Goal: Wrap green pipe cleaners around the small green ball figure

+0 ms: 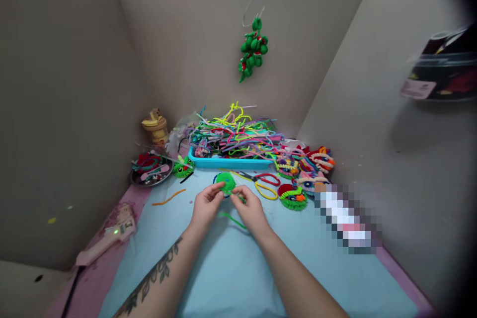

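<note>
both hands meet just in front of the blue plastic tray [229, 163]: left hand [204, 207] pinches the round fuzzy green pipe-cleaner disc [225, 182], right hand [250, 209] grips its loose green tail [233, 218], trailing back toward the person.

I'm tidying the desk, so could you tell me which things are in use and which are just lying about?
In use: left hand, right hand, green disc, green stem.

Lying about: scissors, glue gun, orange stem, blue tray, metal dish.

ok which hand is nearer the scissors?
Right. The right hand sits just below-left of the scissors, pinching a green strand. The left hand is farther left, holding the green disc.
</note>
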Action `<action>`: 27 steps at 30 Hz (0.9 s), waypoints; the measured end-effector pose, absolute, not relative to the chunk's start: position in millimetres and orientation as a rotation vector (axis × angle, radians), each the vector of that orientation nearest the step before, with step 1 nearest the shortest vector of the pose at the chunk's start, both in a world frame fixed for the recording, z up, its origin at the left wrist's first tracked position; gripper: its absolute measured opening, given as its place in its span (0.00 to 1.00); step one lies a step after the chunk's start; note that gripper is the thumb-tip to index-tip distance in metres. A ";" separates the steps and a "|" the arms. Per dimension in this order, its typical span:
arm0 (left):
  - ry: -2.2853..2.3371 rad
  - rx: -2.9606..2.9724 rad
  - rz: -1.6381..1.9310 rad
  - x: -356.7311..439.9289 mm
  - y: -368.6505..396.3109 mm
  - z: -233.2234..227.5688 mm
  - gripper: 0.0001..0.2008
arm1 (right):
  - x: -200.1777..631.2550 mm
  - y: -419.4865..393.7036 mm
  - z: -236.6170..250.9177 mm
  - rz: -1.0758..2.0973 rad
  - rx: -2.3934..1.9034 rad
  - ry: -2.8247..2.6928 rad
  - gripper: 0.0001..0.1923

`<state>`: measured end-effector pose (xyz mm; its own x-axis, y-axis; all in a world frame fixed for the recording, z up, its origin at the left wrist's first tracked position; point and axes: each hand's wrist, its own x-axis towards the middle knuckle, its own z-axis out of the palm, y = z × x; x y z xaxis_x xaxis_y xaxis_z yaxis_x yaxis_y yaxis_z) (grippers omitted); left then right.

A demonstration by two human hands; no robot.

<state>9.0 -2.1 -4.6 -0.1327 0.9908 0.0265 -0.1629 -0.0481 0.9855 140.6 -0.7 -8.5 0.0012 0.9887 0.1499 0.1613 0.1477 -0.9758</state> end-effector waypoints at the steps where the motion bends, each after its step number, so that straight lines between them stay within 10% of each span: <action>1: 1.155 1.034 1.407 8.7 -1.7 -5.1 0.18 | 141.5 -1.1 -6.2 0.983 -1.237 -1.397 0.07; 27: 1.033 0.696 1.426 16.3 -1.1 -13.3 0.20 | 139.6 -1.5 -10.7 0.197 -1.145 -1.922 0.09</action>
